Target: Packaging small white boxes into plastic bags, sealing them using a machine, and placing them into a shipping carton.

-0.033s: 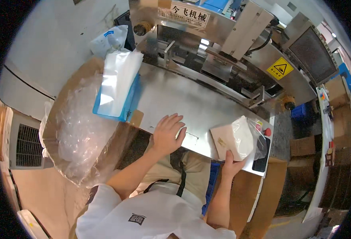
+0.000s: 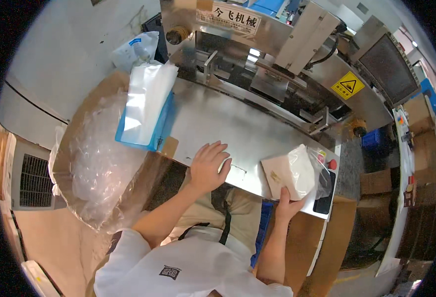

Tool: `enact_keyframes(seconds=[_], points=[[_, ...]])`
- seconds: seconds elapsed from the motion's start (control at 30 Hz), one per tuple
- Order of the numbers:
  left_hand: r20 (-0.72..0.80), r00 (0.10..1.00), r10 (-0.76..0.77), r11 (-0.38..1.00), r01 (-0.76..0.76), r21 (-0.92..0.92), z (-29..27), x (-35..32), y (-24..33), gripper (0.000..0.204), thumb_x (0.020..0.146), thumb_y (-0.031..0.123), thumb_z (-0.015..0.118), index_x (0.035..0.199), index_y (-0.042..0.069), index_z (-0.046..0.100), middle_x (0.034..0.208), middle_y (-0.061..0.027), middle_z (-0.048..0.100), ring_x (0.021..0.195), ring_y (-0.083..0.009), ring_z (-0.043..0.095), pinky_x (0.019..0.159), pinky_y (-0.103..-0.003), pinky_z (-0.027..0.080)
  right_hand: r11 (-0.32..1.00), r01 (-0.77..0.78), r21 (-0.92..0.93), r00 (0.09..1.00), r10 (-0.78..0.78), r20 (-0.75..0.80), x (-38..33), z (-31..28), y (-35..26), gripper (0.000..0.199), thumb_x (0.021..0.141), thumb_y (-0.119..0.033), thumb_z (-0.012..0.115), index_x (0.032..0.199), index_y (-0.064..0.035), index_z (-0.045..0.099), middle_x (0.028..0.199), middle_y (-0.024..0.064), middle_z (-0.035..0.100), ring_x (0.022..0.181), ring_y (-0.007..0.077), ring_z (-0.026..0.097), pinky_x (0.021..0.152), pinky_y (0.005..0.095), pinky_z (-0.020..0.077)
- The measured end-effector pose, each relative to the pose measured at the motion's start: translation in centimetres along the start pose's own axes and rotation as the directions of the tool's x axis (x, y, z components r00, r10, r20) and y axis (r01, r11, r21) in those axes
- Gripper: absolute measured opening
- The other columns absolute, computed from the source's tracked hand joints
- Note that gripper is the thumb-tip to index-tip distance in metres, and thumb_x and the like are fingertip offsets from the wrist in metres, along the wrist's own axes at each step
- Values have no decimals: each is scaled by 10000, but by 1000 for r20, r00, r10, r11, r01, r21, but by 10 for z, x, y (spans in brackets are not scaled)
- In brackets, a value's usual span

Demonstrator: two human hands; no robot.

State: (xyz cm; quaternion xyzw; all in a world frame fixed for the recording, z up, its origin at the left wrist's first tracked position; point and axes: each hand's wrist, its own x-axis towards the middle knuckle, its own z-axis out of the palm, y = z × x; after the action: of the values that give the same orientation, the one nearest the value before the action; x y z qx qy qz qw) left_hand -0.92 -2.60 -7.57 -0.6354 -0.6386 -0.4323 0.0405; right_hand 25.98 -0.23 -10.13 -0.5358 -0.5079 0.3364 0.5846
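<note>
My left hand [image 2: 209,167] lies at the near edge of the metal worktop [image 2: 203,111], palm down, fingers stretched out and holding nothing. At the worktop's right end, my right hand [image 2: 288,205] grips the near side of a white, block-shaped pack [image 2: 288,173]. Its thumb presses on the pack's front, while the other fingers are mostly hidden. Loose clear plastic film [image 2: 322,174] sticks out from the pack's right side. Left of my left hand, a stack of clear flat plastic bags [image 2: 148,94] lies in a blue holder [image 2: 151,141].
A metal machine [image 2: 272,42] with clamps and a yellow warning label [image 2: 348,85] stands behind the worktop. On the left is a large carton [image 2: 91,104] full of crumpled clear plastic. A red button [image 2: 332,164] and a dark phone-like slab [image 2: 324,198] sit at the right end.
</note>
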Motion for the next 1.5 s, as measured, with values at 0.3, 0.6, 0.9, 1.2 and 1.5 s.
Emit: enact_keyframes(seconds=[0.3, 0.6, 0.9, 1.2, 1.5], points=[[-1, 1000, 23, 1000, -23, -9, 4, 0, -4, 120, 800, 141, 667, 888, 59, 668, 1083, -119, 670, 1096, -312, 614, 972, -476, 453, 999, -24, -31, 999, 23, -32, 2, 3, -4, 852, 721, -91, 791, 1396, 114, 313, 1316, 218, 480, 1186, 267, 497, 991, 358, 424], [-21, 999, 33, 999, -33, 5, 2, 5, 4, 97, 793, 110, 679, 856, 44, 646, 1076, -139, 669, 1076, -340, 615, 960, -470, 454, 995, 78, -54, 997, -79, -11, 7, 10, -19, 776, 697, -170, 817, 1314, 88, 422, 1218, 188, 548, 1118, 262, 532, 980, 375, 417], [-25, 999, 35, 998, -36, -48, -5, 2, 13, 124, 793, 147, 685, 856, 41, 666, 1065, -147, 670, 1075, -355, 606, 955, -466, 458, 999, -6, 44, 1000, 5, 28, 3, 1, -10, 684, 693, -134, 820, 1249, 28, 456, 1138, 137, 588, 1030, 222, 588, 901, 339, 473], [571, 820, -39, 347, 546, -762, 2, -6, 14, 562, 936, 160, 612, 1432, 34, 380, 1371, -125, 504, 1236, -210, 491, 1058, -351, 373, 638, -606, 475, 791, 420, 445, -19, 2, -53, 645, 872, -249, 658, 1393, 8, 377, 1264, 138, 545, 1123, 228, 557, 952, 359, 462], [806, 581, -112, 52, 814, -579, -33, -9, 70, 675, 934, 141, 617, 1495, 42, 255, 1337, -106, 492, 1196, -184, 496, 1011, -334, 427, 679, -566, 469, 792, 288, 539, -31, -13, -68, 633, 957, -443, 547, 1406, -17, 415, 1283, 144, 551, 1190, 238, 524, 1011, 367, 421]])
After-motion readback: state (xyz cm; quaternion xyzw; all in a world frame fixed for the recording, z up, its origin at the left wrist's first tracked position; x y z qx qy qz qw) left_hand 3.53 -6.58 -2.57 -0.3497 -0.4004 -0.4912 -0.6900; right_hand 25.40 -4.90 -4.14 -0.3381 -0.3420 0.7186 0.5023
